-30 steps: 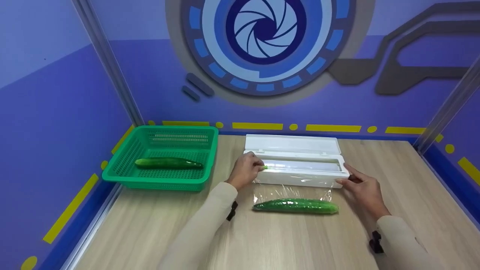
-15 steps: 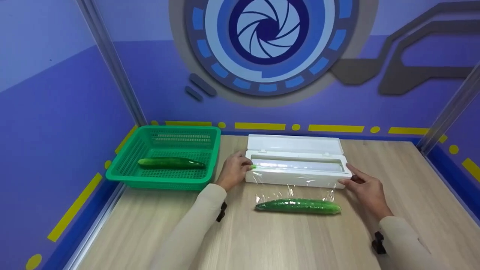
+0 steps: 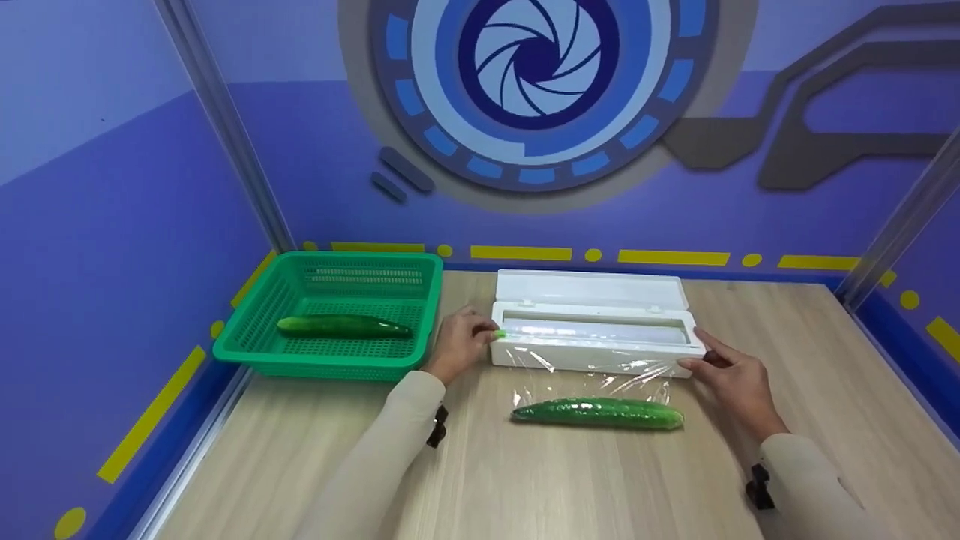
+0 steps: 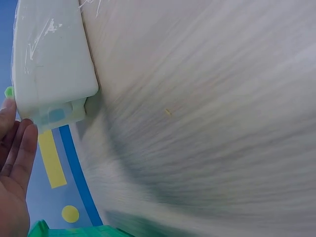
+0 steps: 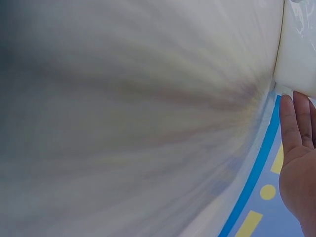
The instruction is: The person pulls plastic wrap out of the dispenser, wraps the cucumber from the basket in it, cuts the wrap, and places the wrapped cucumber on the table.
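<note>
A white cling film dispenser (image 3: 592, 352) lies with its lid (image 3: 592, 289) folded back, a film roll (image 3: 600, 331) visible inside. At its left end my left hand (image 3: 461, 345) pinches the small green slide cutter (image 3: 499, 334). My right hand (image 3: 736, 386) grips the right end, thumb on the front and fingers behind the corner. Clear cling film (image 3: 592, 384) hangs over the dispenser's front, wrinkled, and reaches a cucumber (image 3: 597, 413) lying in front of it. In the left wrist view the cutter (image 4: 9, 92) shows just above the thumb.
A green plastic basket (image 3: 322, 367) stands at the left with another cucumber (image 3: 343, 326) inside. Purple-blue panels (image 3: 360, 217) close off the back and both sides of the wooden table (image 3: 585, 487).
My left hand has slid the green cutter leftward along the dispenser's front edge to its left end. The film at the right has gathered into more creases. My right hand keeps its hold.
</note>
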### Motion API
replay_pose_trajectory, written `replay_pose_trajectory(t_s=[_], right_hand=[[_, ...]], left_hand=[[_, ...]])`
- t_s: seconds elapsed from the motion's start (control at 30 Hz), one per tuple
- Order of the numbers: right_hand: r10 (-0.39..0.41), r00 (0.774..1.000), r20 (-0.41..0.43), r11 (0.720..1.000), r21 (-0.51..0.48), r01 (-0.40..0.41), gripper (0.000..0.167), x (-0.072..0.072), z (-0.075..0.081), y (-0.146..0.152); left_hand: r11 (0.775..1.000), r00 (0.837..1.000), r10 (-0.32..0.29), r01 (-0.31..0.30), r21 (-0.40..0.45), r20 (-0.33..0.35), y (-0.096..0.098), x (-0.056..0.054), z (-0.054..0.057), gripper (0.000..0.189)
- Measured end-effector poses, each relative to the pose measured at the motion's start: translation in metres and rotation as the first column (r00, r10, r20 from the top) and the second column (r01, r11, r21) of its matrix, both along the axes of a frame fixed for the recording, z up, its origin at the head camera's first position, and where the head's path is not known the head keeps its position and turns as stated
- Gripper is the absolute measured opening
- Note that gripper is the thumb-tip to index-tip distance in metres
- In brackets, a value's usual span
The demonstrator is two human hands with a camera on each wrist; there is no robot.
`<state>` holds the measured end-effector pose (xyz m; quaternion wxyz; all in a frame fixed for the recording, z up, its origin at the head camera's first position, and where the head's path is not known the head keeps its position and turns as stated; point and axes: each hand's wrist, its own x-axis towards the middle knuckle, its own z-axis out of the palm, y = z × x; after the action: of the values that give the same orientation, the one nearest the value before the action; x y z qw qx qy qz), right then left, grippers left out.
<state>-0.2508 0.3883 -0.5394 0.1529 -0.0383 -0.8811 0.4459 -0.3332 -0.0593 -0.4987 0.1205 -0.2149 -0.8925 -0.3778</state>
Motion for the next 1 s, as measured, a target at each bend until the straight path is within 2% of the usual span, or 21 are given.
replay_pose_trajectory(t_s=[0.47, 0.67, 0.87, 1.0], right_hand=[[-0.002, 1.0, -0.006, 1.0, -0.016, 0.002, 0.068, 0.0, -0.001, -0.001], [0.008, 1.0, 0.007, 1.0, -0.031, -0.008, 0.069, 0.001, 0.0, -0.001], [0.027, 0.999, 0.02, 0.999, -0.039, -0.026, 0.071, 0.001, 0.0, 0.0], [0.029, 0.999, 0.046, 1.0, -0.011, -0.028, 0.075, 0.002, -0.001, 0.0]], left_hand=[[0.998, 1.0, 0.019, -0.02, 0.055, 0.016, -0.002, 0.001, -0.007, 0.006], [0.997, 1.0, 0.018, -0.017, 0.069, -0.011, -0.002, 0.002, -0.008, 0.007], [0.997, 0.998, 0.063, -0.063, 0.041, 0.003, -0.002, 0.007, -0.011, 0.011], [0.995, 0.995, 0.082, -0.079, 0.067, -0.055, 0.0, 0.011, -0.013, 0.011]])
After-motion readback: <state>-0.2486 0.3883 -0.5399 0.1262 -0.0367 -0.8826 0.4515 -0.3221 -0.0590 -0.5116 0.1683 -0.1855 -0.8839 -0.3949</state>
